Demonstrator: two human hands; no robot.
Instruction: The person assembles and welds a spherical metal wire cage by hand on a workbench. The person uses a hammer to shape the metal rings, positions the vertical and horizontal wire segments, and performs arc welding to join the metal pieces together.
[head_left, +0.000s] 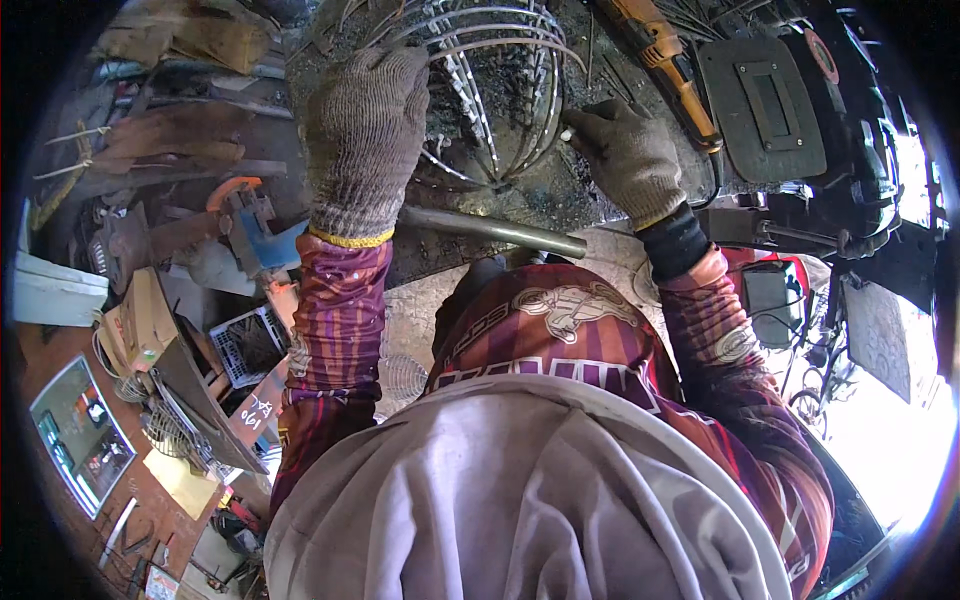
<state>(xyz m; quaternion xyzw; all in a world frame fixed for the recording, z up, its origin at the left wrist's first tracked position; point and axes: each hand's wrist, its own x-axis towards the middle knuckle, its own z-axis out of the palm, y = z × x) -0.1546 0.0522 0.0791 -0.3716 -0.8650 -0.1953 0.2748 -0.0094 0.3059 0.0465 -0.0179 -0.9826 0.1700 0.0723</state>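
Note:
A cage of bent metal wire (492, 150), with curved rings and white-marked rods, stands on the dark, gritty workbench (540, 205) in front of me. At its left side my left hand (368, 135), in a grey knitted glove, is closed on the ring's edge; the fingertips are hidden. To the right of the cage, my gloved right hand (630, 160) pinches a small white piece (567, 134) between thumb and fingers. That hand is near the rods, apparently apart from them. A metal pipe (495, 230) lies along the bench's near edge, between my forearms.
An orange angle grinder (665, 60) and a dark welding shield (765, 110) lie at the far right. Left of me are a blue vise (265, 238), a plastic crate (248, 345) and a brown table (60, 350) with scattered things.

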